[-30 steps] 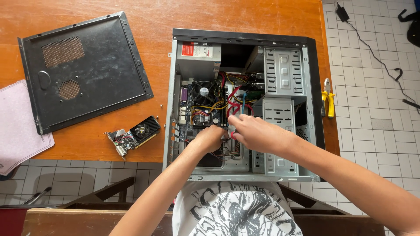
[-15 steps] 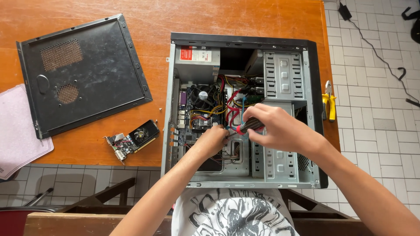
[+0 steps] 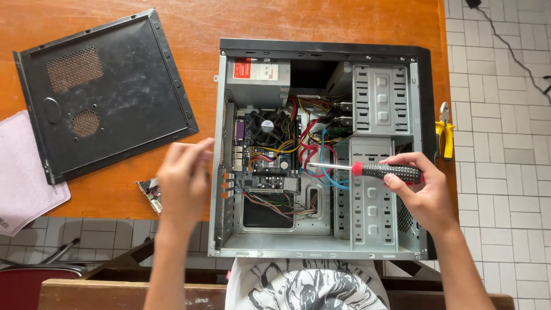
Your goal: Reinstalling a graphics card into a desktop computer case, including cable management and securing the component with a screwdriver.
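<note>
Left hand (image 3: 185, 177) withdrawn, ribbed screwdriver (image 3: 367, 170) lifted

The blurred left hand (image 3: 185, 175) hides most of the small circuit card (image 3: 150, 194); the pink cloth (image 3: 23, 172) runs off the left edge.

Two bare forearms, no sleeves reaching the wrists, no watch, rings or gloves. Left hand (image 3: 185, 175) blurred, fingers hard to tell apart. Right hand (image 3: 422, 192) sharp, short plain nails on the fingertips (image 3: 390, 179). Below, a white T-shirt (image 3: 307, 284) printed with a swirling black line drawing across the front.
</note>
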